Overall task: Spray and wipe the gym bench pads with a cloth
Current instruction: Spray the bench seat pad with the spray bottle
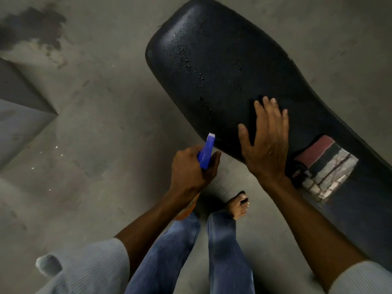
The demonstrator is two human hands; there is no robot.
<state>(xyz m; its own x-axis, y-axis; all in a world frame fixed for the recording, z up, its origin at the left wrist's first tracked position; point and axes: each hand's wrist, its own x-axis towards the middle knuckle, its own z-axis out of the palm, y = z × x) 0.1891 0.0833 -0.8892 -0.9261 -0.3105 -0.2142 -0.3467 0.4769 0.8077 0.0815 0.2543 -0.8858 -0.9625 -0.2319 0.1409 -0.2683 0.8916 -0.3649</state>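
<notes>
Bench pad (222, 60) long axis runs 11 to 5 o'clock, droplets on far end. Cloth (326, 168) lies folded on pad, just beside right wrist, at 4 o'clock of right hand (265, 143). Right hand flat, fingers spread, holds nothing, palm on pad. Left hand (191, 168) fisted round blue spray bottle (206, 151), nozzle aimed 12 o'clock, off pad edge. Right hand nearer cloth; likely grabs next.

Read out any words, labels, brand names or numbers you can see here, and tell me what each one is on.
None can be read.
Spray bottle in the left hand: only the blue trigger head and an orange bit show; any label is hidden.
Black bench pad: droplets only, no print.
Striped cloth on the pad beside the right hand: coloured bands, no lettering.
Concrete floor: stains only.
</notes>
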